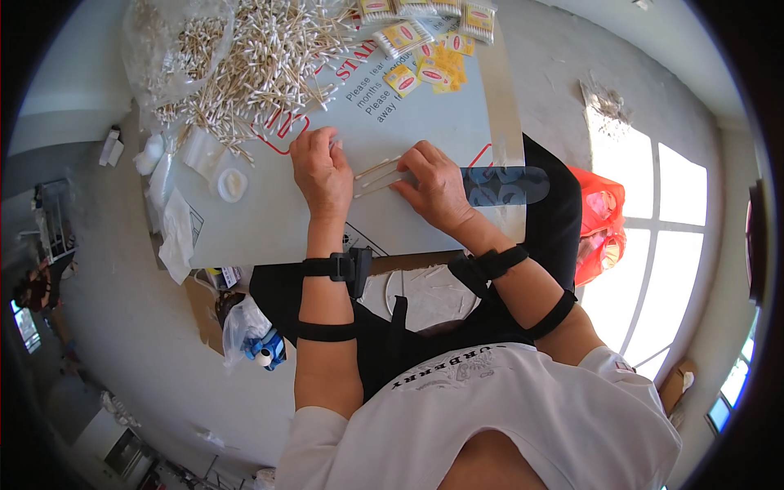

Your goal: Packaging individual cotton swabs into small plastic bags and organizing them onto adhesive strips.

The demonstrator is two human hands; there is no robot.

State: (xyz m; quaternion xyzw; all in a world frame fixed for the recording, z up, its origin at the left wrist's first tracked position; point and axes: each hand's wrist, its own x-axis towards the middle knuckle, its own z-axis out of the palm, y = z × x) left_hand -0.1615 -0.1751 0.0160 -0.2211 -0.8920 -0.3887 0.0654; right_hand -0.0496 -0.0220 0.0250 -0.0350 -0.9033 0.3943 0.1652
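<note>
Two or three cotton swabs [377, 170] lie nearly side by side between my hands, low over the board-topped table. My right hand [437, 186] has its thumb and curled fingers at their right ends. To their left, my left hand [322, 175] is closed, fingers bent inward. A small whitish bit shows at its fingertips, but what it is stays hidden. Beyond my left hand spreads a big heap of loose cotton swabs [269, 57], partly covered by a clear plastic bag [175, 49].
Filled swab packs [404, 37] and yellow printed cards [441, 69] lie at the far right. A round white lid-like piece [232, 185] and crumpled plastic [176, 233] sit at the left edge. A dark translucent strip [506, 186] lies beside my right wrist. Red bag [600, 216] stands right.
</note>
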